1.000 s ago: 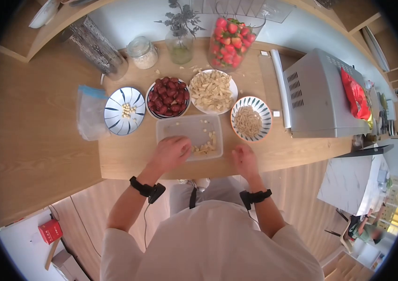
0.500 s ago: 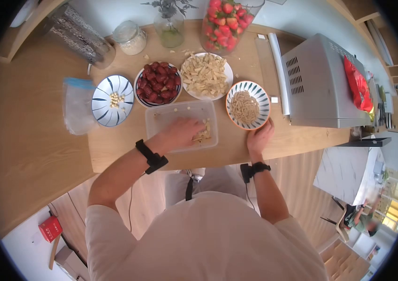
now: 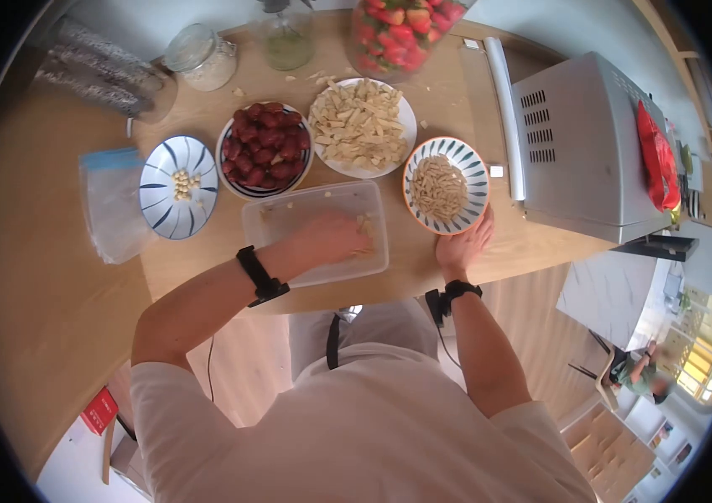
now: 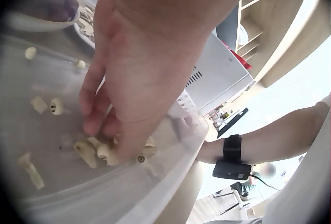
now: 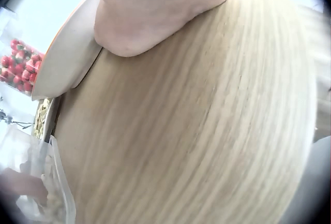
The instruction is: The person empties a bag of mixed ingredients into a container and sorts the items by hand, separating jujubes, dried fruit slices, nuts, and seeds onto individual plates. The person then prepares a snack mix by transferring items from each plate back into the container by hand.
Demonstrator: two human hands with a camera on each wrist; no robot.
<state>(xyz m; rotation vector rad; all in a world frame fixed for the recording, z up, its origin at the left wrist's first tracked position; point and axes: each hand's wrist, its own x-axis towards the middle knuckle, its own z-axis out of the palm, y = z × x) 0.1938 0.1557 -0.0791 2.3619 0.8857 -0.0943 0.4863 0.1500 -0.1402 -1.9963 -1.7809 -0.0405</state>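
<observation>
My left hand (image 3: 335, 235) reaches down into a clear plastic container (image 3: 257, 258). In the left wrist view its fingers and thumb stand apart, right at a cluster of pale dried pieces (image 4: 85, 153) on the container floor. Some pieces are round, like lotus seeds (image 4: 56, 106), others are long and flat. My right hand (image 3: 462, 248) rests on the table against the near right side of an orange-rimmed bowl (image 3: 475, 159), fingers along its outer wall. The bowl holds small beige strips (image 3: 438, 189). In the right wrist view most of that hand's fingers are hidden.
Behind the container stand a bowl of red dates (image 3: 265, 144) and a plate of pale chips (image 3: 362, 121). Left are a striped dish (image 3: 159, 201) with round seeds and a plastic bag (image 3: 113, 210). Farther back are a glass jar (image 3: 202, 60) and strawberries (image 3: 394, 38). A grey appliance (image 3: 574, 142) stands right.
My left hand has moved from the container's left near edge into its right part. My right hand has gone from the table's front right to the orange-rimmed bowl. The head view has shifted.
</observation>
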